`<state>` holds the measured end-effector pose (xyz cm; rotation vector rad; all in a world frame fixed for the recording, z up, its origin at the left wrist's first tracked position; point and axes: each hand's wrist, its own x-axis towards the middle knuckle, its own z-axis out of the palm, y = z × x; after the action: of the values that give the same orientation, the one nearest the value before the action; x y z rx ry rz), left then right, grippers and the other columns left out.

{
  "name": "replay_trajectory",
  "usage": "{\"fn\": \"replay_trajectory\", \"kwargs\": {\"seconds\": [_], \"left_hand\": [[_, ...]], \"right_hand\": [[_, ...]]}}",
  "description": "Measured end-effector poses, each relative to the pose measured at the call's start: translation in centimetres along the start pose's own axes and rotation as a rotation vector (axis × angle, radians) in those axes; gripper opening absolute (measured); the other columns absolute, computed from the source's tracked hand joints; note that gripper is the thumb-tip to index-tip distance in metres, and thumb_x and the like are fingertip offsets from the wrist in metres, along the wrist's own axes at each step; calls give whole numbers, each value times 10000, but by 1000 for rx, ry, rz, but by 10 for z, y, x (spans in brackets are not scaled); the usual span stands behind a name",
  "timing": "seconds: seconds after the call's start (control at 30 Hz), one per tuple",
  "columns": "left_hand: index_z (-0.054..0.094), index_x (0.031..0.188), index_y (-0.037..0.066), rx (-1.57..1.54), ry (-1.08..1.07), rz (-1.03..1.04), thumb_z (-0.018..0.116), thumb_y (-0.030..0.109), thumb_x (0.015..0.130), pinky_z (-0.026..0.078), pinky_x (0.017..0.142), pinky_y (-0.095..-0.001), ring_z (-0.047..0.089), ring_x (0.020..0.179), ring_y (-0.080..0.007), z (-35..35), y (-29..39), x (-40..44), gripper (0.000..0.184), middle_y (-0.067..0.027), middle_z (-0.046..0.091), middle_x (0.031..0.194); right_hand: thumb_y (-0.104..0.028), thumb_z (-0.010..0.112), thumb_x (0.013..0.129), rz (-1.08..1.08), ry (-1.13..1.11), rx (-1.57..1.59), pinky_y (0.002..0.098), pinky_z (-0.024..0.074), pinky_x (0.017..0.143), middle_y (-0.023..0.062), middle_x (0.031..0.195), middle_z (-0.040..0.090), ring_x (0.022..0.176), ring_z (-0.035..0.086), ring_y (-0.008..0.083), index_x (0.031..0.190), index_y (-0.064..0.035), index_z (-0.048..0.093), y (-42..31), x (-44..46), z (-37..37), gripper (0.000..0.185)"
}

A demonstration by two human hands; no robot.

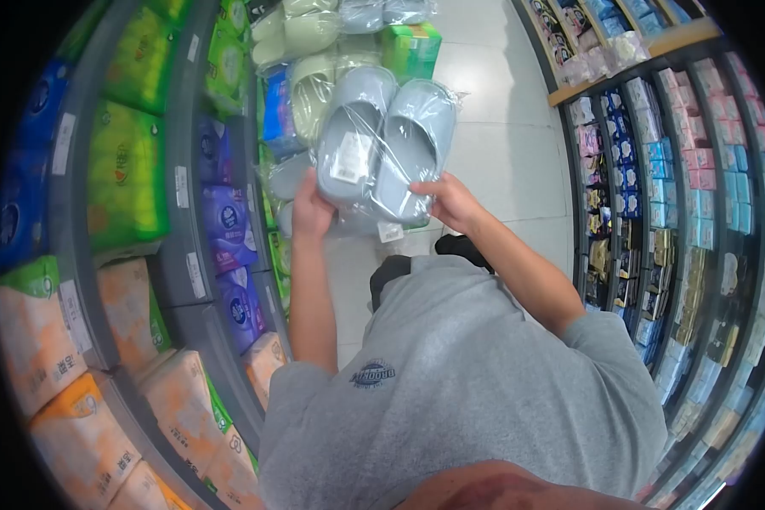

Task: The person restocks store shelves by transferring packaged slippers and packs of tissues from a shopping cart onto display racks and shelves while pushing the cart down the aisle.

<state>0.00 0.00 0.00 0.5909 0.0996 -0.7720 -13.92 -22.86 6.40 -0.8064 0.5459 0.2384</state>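
Note:
A pair of grey-blue slippers (415,140) in clear plastic wrap is held up in front of me, with a white barcode label (350,158) on the left one. My left hand (314,206) grips the near left edge of the pack, most of its fingers hidden beneath. On the right side, my right hand (448,201) is closed on the other edge, its thumb lying on top of the wrap. Pale green wrapped slippers (313,89) lie just beyond the pack, and more grey-blue slippers (289,174) show below it at the left.
Shelves at the left carry green tissue packs (127,174), purple packs (228,218) and orange-white packs (38,331). Shelving at the right holds rows of small packets (657,170). Between them runs a tiled floor (518,170). A green box (411,49) stands behind the slippers.

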Motion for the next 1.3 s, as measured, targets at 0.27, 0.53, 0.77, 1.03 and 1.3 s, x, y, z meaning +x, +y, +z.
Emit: {"fn": "replay_trajectory", "kwargs": {"seconds": [0.27,0.53,0.77,1.03,1.3], "left_hand": [[430,1293,-39,570,-62,-176,691,-8,714,456,918,-313,587,1050,-197,102,-68,26,636,-100,595,1154],[488,1232,-60,863,-45,-438,656,-71,579,465,910,-321,615,999,-217,194,-246,153,674,-132,619,1098],[564,1129,-72,945,-216,-419,703,-24,581,450,834,-306,588,965,-191,346,-295,254,568,-129,628,1033],[601,1084,-46,906,70,-336,627,-83,556,456,826,-324,603,924,-228,333,-302,369,529,-126,646,1005],[633,1012,-68,877,92,-170,624,-62,535,473,797,-341,622,868,-263,393,-267,615,476,-149,665,954]], "right_hand": [[8,641,786,-38,96,-32,336,463,898,109,1088,602,1006,590,191,1193,49,486,-52,-49,-136,438],[-20,678,757,-188,263,-276,312,453,887,105,1087,612,990,590,180,1201,30,502,-185,-92,-311,480],[-46,702,765,-347,347,-195,311,450,897,96,1053,634,980,596,178,1168,13,536,-289,-102,-412,439],[-45,722,749,-306,279,-409,311,437,902,82,1047,646,988,589,173,1121,8,572,-380,-1,-443,405],[-45,711,752,-403,277,-706,313,456,863,95,1009,656,938,601,169,1096,18,579,-602,145,-459,374]]}}
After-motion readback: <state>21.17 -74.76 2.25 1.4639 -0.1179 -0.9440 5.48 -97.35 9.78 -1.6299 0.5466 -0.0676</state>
